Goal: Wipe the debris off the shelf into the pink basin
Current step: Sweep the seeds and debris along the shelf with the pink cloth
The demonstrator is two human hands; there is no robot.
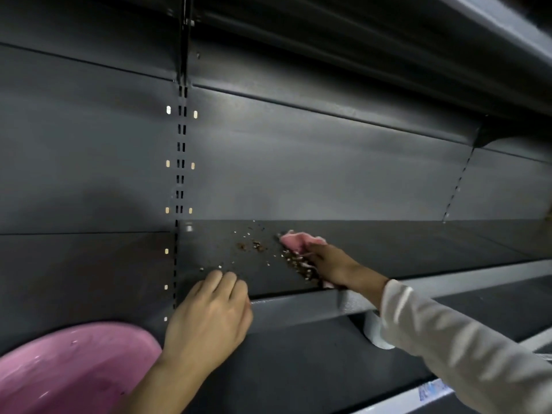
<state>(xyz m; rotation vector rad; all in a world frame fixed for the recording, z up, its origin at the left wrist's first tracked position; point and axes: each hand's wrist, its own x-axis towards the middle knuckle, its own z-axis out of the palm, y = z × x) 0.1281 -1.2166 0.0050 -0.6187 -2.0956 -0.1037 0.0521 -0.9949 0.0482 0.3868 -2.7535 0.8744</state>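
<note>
Right hand [331, 267] clutches a bunched pink cloth [295, 242] on the dark grey metal shelf [418, 249], with brown and pale debris crumbs [298, 264] heaped at its left side. Left hand [209, 318] curls over the shelf's near edge. Round pink plastic basin [74, 369] sits lower, near left.

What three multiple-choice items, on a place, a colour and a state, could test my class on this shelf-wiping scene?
1. Relative to the shelf, the basin is: A on it; B below it, lower left; C above it.
2. The cloth is: A blue; B white; C pink.
3. The right hand is: A hanging empty; B holding the cloth against the debris; C lifting the basin.
Answers: 1 B, its rim shows under the shelf edge; 2 C, it matches the basin; 3 B, crumbs lie along the cloth.
</note>
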